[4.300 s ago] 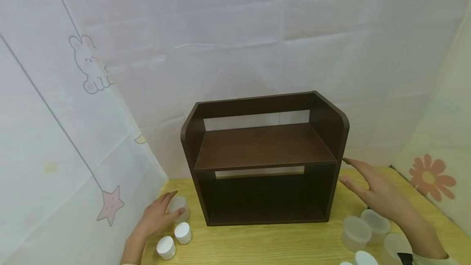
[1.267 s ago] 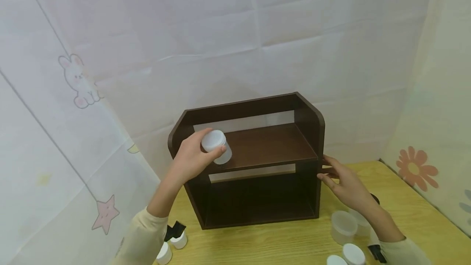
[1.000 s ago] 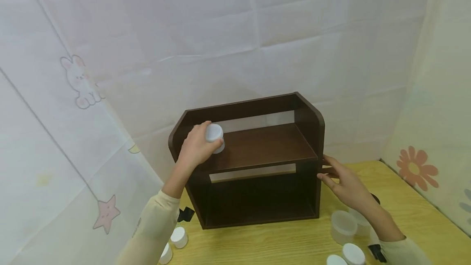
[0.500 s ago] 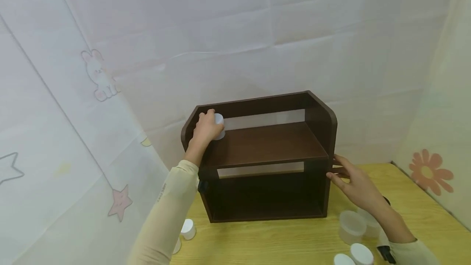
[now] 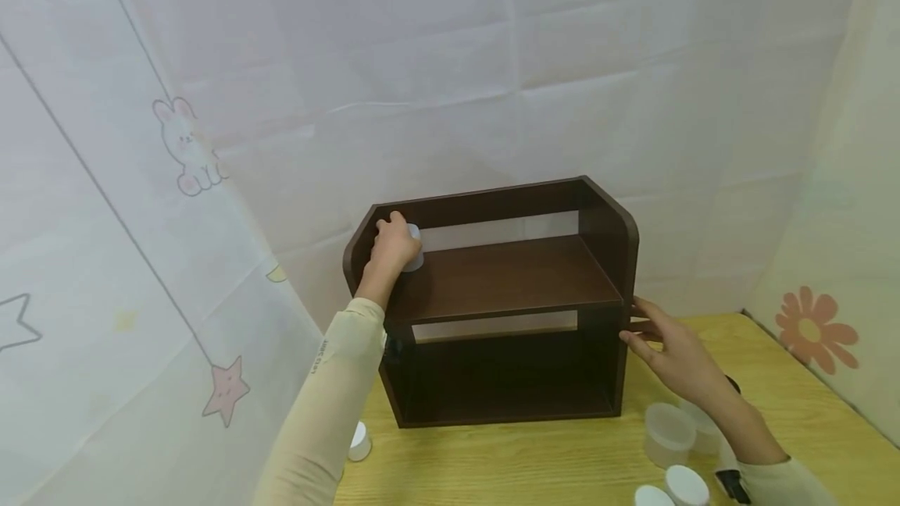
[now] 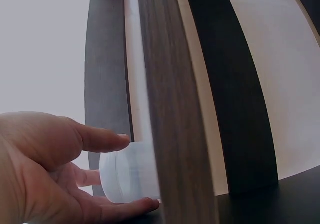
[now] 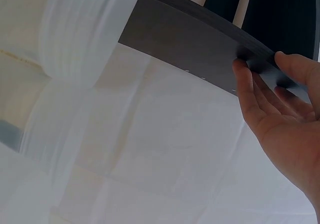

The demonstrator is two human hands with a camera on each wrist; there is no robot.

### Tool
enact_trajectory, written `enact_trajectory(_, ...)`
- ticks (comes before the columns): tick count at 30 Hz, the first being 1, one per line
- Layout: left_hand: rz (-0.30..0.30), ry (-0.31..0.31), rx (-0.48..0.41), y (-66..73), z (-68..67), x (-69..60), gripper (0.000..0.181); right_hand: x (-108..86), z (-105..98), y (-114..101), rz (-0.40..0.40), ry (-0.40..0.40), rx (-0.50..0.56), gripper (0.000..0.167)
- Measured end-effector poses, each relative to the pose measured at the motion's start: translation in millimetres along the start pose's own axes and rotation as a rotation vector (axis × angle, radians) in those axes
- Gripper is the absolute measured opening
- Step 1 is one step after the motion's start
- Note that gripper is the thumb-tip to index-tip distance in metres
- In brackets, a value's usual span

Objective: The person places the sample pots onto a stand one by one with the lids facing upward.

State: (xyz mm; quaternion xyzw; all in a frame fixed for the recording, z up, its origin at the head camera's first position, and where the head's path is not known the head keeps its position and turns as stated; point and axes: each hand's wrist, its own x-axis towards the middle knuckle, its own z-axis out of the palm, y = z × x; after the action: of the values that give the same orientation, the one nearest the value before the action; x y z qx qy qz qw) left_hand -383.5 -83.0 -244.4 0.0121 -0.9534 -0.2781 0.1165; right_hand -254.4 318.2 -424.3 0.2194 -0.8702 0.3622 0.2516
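A dark brown two-tier wooden shelf (image 5: pixel 513 279) stands on the table. My left hand (image 5: pixel 392 247) is at the left end of its upper tier, holding a frosted jar with a white lid (image 5: pixel 415 244) close to the left side panel. In the left wrist view, thumb and fingers lie on opposite sides of the jar (image 6: pixel 130 173); whether its base touches the shelf board is unclear. My right hand (image 5: pixel 678 358) touches the right side panel: in the right wrist view its fingers rest along the outer face and the thumb meets the front edge.
Frosted tubs (image 5: pixel 669 434) stand at right below my right forearm, with white-lidded jars (image 5: pixel 687 485) in front. Another small white jar (image 5: pixel 359 442) is at left, partly behind the left sleeve. Pale printed sheets (image 5: pixel 457 61) hang behind and at both sides of the table (image 5: pixel 492 463).
My left hand has picked up the frosted jar from the table's left side and carried it onto the upper tier, then further back. My right hand has come against the right panel and stayed there.
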Motion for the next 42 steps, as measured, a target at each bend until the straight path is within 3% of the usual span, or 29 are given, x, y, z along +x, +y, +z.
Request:
enact_trajectory(7, 0.02, -0.002, 0.062, 0.6, 0.9, 1.0, 0.055, -0.1, 0, -1, -0.002, 0.008, 0.001, 0.061)
enact_trajectory(15, 0.039, 0.007, 0.143, 13.6, -11.0, -13.4, 0.056, 1.5, 1, 2, -0.015, 0.018, -0.014, 0.064)
enact_trajectory(20, 0.092, -0.002, 0.127, 22.3, -24.4, -36.2, 0.057, 1.6, 0, 2, -0.003, 0.008, -0.013, 0.064)
enact_trajectory(26, 0.233, 0.021, 0.03, 24.0, -37.1, -78.5, 0.055, -1.5, -4, 1, 0.015, 0.003, -0.019, 0.063)
enact_trajectory(32, 0.444, 0.08, -0.108, 7.6, -46.4, -120.1, 0.053, -7.9, -14, -2, 0.053, -0.009, -0.023, 0.063)
enact_trajectory(37, 0.638, 0.136, -0.205, -15.9, -42.7, -144.3, 0.05, -13.2, -21, -1, 0.074, 0.005, -0.034, 0.063)
enact_trajectory(42, 0.687, 0.203, -0.277, -52.2, -26.4, -163.7, 0.04, -15.1, -24, 0, 0.053, 0.018, -0.038, 0.063)
